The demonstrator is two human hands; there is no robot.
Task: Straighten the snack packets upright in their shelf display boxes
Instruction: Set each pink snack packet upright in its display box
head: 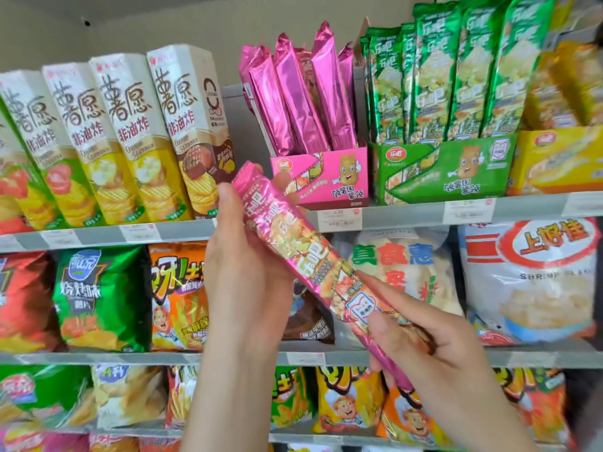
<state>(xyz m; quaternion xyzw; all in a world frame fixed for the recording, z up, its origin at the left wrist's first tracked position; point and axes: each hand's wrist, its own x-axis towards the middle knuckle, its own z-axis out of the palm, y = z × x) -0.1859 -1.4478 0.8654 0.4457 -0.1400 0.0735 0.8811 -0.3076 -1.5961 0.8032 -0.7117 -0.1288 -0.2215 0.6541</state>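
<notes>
- The held pink packet (303, 252) is lying on a diagonal in front of the shelves. Its top end is pointing up towards the pink display box (326, 177) and its bottom end is angling down to the right.
- The left hand (248, 272) is gripping the upper part, with the thumb across the printed face and the fingers curled behind.
- The right hand (434, 350) is pinching the lower part, with the fingers wrapped round the narrow tail. Holding both ends appears intended to keep the long, limp packet from folding while it is being aimed.
- The pink packets in the box (293, 99) are leaning with their tops to the left and showing mostly plain foil; they are not yet upright.
- The green packets (456, 76) are standing close to upright in the green display box (456, 171), which is sitting just beside the pink one.
- Open room is showing to the left of the pink box, between it and the tall cartons (137, 132). The right side is hemmed in.
- The shelf edge (408, 215) is running just below the box front. The packet's tail will probably need lifting over the box's front wall.
</notes>
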